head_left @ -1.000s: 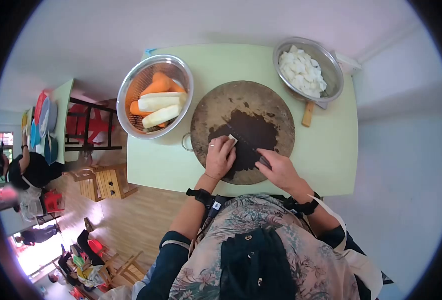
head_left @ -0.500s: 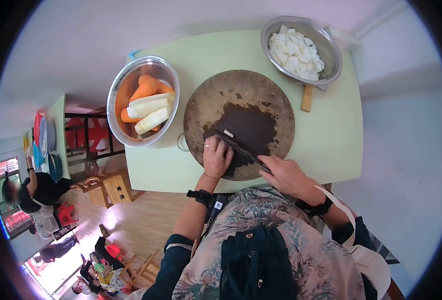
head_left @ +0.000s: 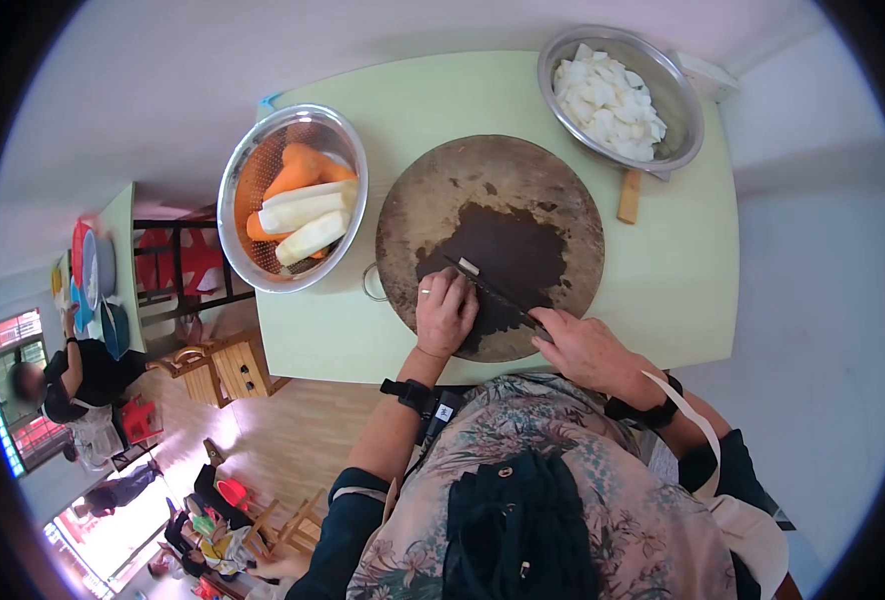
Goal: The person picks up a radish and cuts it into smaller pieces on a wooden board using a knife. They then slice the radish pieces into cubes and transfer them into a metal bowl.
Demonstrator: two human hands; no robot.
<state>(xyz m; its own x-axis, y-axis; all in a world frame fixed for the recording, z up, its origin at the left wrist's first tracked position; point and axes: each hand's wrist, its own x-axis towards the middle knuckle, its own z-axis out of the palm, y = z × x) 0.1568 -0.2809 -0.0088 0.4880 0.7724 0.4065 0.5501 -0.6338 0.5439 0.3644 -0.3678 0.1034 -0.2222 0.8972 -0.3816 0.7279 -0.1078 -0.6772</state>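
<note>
My right hand point(head_left: 587, 349) grips a dark-bladed knife point(head_left: 506, 298) by its handle. The blade slants across a round wooden chopping board point(head_left: 433, 190), its tip toward the far left. Against the far side of the blade, near the tip, lies a small white piece point(head_left: 469, 266). On the near side my left hand point(head_left: 447, 312) presses down on the board with curled fingers close to the blade. Whatever lies beneath those fingers is hidden. A dark wet patch point(head_left: 508, 245) spreads over the middle of the board.
A metal colander point(head_left: 225, 215) with carrots point(head_left: 298, 172) and peeled white vegetables point(head_left: 308, 212) stands left. At the back right, a steel bowl point(head_left: 685, 115) holds white slices point(head_left: 608, 105); a wooden handle point(head_left: 629, 197) protrudes below it. Wooden chairs point(head_left: 243, 368) and other people point(head_left: 93, 380) are farther left.
The blade now appears more edge-on, and the white piece shows more fully beside it. My left hand still sits at the blade. The whole view has shifted slightly.
</note>
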